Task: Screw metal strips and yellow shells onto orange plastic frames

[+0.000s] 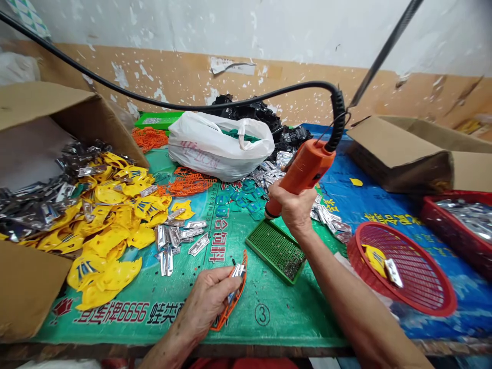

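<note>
My left hand (211,294) pinches an orange plastic frame (231,311) together with a shiny silver plate (237,271), low over the front of the green sheet. Wrapped around an orange electric screwdriver (303,171) is my right hand (294,205). The tool tilts, its tip end pointing down left above the far end of a green tray (265,241). Small dark screws (295,264) lie heaped in the tray's near end. Left of the tray are loose silver plates (180,238); behind it lie small teal pieces (242,199).
Yellow shells (111,225) and silver parts spill from a cardboard box (34,287) on the left. A white plastic bag (215,148) stands behind orange frames (188,182). On the right are a red basket (402,266) and another box (400,154). A black cable (184,106) hangs across the back.
</note>
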Action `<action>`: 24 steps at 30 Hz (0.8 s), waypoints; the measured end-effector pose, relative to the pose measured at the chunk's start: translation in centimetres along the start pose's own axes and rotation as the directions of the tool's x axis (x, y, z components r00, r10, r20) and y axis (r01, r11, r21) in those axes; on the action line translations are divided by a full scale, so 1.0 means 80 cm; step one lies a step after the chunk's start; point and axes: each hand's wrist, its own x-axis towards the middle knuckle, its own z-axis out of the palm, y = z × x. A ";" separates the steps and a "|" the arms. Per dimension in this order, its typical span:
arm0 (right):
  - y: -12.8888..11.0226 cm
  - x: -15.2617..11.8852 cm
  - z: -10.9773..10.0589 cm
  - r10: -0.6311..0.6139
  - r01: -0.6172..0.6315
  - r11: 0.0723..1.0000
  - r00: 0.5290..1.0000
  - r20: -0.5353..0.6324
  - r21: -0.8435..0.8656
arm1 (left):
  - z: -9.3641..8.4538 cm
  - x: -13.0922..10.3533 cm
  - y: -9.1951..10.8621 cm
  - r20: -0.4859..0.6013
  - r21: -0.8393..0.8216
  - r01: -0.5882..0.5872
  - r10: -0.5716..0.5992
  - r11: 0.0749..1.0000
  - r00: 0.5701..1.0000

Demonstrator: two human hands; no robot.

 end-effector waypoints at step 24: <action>-0.001 -0.004 0.000 0.010 -0.010 1.000 1.000 0.027 -0.030 | 0.002 0.003 -0.001 -0.029 0.057 -0.015 0.017 0.998 0.999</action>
